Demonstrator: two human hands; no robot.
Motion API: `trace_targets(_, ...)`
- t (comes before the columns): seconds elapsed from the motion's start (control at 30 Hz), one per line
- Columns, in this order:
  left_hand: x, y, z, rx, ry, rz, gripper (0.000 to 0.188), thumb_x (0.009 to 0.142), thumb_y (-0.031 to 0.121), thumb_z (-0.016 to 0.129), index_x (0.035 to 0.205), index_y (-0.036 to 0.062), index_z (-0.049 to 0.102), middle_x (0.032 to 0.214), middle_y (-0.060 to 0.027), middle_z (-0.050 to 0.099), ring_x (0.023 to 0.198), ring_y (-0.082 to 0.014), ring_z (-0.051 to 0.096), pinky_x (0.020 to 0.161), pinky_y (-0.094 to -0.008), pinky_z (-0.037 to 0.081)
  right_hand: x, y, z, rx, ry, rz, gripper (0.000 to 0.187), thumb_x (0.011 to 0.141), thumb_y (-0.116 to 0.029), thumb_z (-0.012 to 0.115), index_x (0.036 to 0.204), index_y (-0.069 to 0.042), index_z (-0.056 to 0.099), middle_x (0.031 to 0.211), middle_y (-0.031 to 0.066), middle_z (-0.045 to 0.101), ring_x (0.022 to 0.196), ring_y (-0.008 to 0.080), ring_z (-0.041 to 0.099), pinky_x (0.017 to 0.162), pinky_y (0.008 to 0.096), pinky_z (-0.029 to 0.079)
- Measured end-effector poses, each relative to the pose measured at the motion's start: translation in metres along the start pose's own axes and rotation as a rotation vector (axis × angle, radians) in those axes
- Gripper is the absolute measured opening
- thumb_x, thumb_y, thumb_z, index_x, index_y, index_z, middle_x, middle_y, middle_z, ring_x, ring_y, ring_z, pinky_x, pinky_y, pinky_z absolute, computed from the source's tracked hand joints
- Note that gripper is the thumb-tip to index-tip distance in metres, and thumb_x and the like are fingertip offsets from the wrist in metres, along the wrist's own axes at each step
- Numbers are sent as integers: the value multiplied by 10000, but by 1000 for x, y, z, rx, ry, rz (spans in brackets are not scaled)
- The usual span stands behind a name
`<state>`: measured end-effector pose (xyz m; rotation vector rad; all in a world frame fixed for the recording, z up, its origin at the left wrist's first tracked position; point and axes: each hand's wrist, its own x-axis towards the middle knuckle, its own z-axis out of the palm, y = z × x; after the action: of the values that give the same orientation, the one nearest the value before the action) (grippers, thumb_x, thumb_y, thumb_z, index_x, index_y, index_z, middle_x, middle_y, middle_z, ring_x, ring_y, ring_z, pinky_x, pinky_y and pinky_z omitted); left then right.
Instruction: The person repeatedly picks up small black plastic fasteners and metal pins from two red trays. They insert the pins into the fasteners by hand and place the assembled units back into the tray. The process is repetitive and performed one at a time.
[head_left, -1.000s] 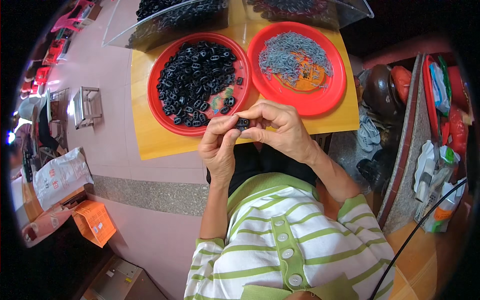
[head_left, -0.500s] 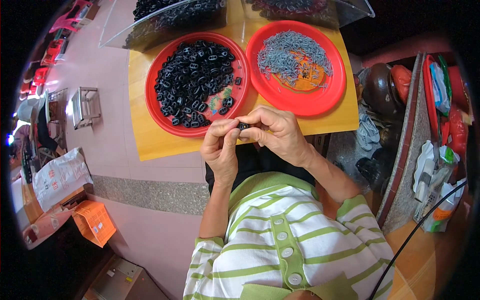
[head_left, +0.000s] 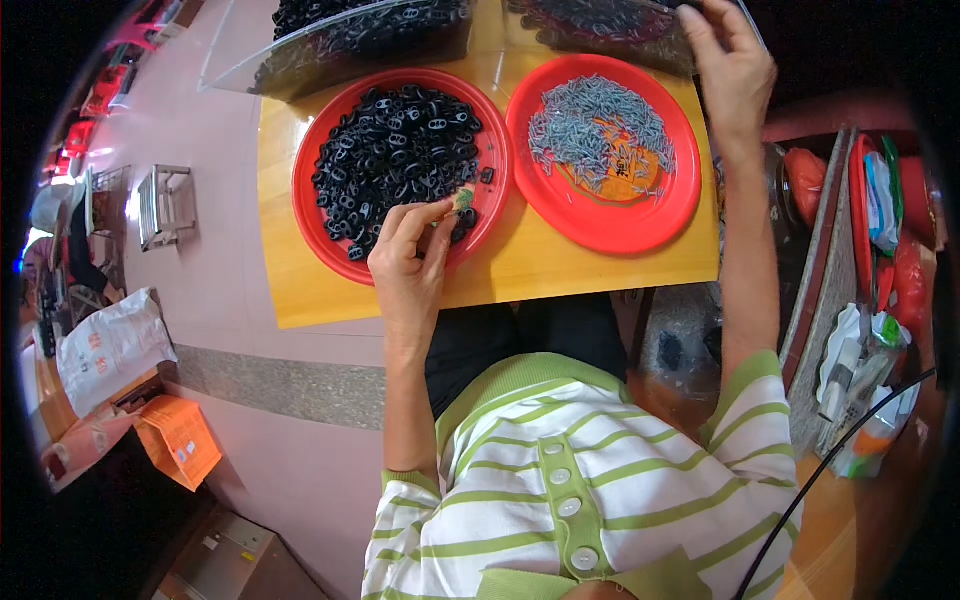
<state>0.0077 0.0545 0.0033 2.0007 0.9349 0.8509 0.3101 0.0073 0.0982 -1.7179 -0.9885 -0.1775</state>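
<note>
My left hand (head_left: 408, 262) reaches over the near rim of a red plate (head_left: 304, 225) heaped with small black plastic pieces (head_left: 395, 145), oval with two holes. Its thumb and index finger are bent and slightly apart, beside a few pieces at the heap's near right. Over the rim of a clear box (head_left: 600, 40) at the far right, my right hand (head_left: 737, 80) is raised with thumb and fingers spread. I see nothing held in it, though its fingertips are partly cut off. Between the hands lies a second red plate (head_left: 688, 195) with small grey metal screws or pins (head_left: 590, 115).
Another clear box (head_left: 370, 50) of black pieces stands behind the left plate. The yellow table (head_left: 500, 285) ends close to my lap. A stone-edged ledge (head_left: 825, 240) with bags runs along the right. A metal stool (head_left: 162, 208) and orange basket (head_left: 178, 440) are at left.
Both hands were together in front of me, pinching a small black piece. They have parted: the left went to the black pieces, the right up to the clear box. The piece is out of sight.
</note>
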Motion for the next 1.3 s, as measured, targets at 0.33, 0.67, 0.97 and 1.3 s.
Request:
trace_targets(0.33, 16, 10, 5, 111, -139, 6, 215, 754, -7, 678, 966, 11, 647, 845, -107, 584, 652, -200, 590, 589, -296, 469, -2, 30, -16, -61, -137, 34, 225, 873, -142, 628, 1082, -60, 656, 923, -22, 647, 746, 26, 544, 624, 172, 432)
trace_targets(0.67, 11, 4, -1, 101, -213, -2, 172, 757, -21, 649, 928, -21, 650, 822, -123, 580, 651, -230, 588, 609, -306, 468, -128, 18, -6, -11, -672, 113, 100, 792, -101, 661, 840, -13, 660, 743, 75, 597, 647, 163, 560, 603, 287, 448)
trace_targets(0.97, 2, -5, 3, -152, -65, -174, 83, 860, 21, 586, 914, -26, 628, 865, -104, 633, 679, -171, 622, 629, -259, 494, -140, 14, 1, -113, -687, -30, 125, 810, -162, 629, 842, -43, 653, 800, 105, 597, 758, 289, 603, 666, 380, 468)
trace_targets(1.3, -20, 10, -16, -1259, -138, -627, 141, 909, 89, 556, 1019, 2, 574, 934, -162, 653, 793, -179, 655, 718, -264, 539, -150, 16, 4, -206, -657, -112, 123, 823, -170, 611, 852, -52, 631, 832, 90, 586, 790, 285, 602, 668, 383, 475)
